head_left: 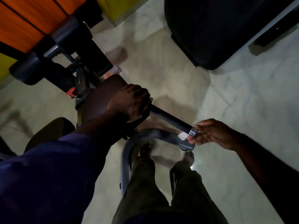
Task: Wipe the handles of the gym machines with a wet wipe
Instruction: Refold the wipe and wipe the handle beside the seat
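Wet wipe [182,136], a small white wad, sits against the underside of the black handle [169,118] beside its chrome end cap [193,132], pinched there by the curled fingertips of the right hand [213,135]. The bar runs across mid-frame from 10 o'clock to 4 o'clock, wipe at the 4 o'clock end, and the left hand [131,102] wraps its fingers round the 10 o'clock end.

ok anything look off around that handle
Nothing stands out. The left hand grips the black handle, the right hand pinches a white wipe at its metal end cap; no spill or damage shows.
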The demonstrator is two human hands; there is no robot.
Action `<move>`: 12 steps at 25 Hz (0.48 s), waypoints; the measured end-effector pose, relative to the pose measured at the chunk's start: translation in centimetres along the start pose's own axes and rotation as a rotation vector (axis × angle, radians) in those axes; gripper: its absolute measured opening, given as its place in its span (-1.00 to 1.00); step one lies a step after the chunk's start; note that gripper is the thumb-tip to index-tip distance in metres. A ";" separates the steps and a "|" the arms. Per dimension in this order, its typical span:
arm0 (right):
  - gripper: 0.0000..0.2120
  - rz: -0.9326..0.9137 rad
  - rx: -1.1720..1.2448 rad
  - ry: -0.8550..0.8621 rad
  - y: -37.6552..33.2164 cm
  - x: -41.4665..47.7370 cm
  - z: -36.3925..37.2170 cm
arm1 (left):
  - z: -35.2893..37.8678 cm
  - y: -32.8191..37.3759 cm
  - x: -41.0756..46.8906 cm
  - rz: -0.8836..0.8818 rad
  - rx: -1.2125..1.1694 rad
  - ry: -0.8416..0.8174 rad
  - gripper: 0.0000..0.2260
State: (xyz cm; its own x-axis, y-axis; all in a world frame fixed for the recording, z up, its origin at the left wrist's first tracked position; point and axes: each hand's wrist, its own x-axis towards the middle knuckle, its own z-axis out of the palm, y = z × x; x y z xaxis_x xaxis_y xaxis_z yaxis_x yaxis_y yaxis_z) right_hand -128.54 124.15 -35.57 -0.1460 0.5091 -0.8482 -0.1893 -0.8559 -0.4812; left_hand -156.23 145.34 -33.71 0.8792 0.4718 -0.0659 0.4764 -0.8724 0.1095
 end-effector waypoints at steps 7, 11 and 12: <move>-0.65 -0.764 -0.992 0.708 2.3 3.5 10.1 | -0.7 0.4 0.1 0.050 0.000 -0.041 -0.66; -0.55 -0.908 -1.358 0.734 3.8 3.7 10.8 | -0.7 0.4 -0.4 0.064 0.042 -0.028 -0.70; -0.55 -0.910 -1.378 0.730 4.9 1.8 9.2 | -0.7 0.4 -0.5 0.054 0.071 -0.037 -0.68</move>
State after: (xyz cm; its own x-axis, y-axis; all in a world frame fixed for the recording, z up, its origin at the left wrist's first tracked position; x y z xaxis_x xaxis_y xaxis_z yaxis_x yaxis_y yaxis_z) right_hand -138.63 121.75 -37.44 0.0150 0.9996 0.0252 0.9545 -0.0068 -0.2982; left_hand -156.47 144.80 -32.92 0.9021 0.4201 -0.0990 0.4257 -0.9039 0.0429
